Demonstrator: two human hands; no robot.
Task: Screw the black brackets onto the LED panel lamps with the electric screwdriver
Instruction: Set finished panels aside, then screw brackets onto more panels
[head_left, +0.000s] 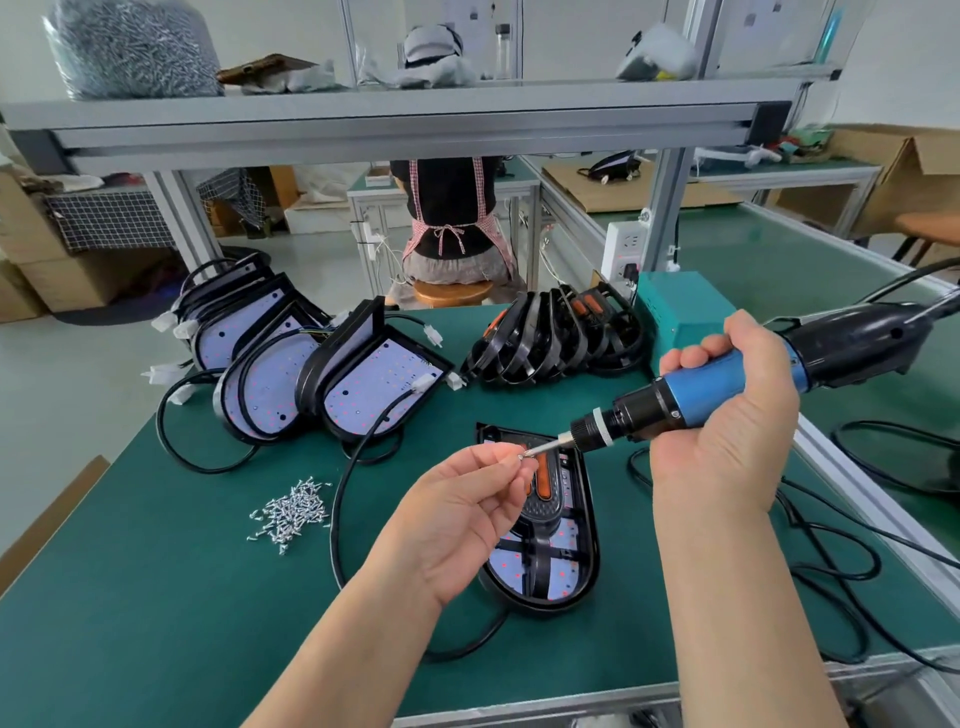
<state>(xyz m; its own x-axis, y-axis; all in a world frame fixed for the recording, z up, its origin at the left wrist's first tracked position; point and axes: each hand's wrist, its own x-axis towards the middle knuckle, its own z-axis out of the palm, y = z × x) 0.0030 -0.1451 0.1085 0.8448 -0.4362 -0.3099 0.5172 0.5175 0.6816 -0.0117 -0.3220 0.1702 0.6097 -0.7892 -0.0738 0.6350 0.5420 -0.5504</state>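
Pinching a screw at the bit tip, the left hand meets the electric screwdriver gripped in the right hand, its axis slanting down-left over the bracketed lamp near the table's front edge, spare brackets stacked beyond.

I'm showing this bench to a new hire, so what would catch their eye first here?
Front and centre, the right hand grips a blue electric screwdriver while the left hand pinches a screw at its bit, above an LED panel lamp lying flat. To the left lies a pile of loose screws, with leaning lamps and stacked black brackets behind.
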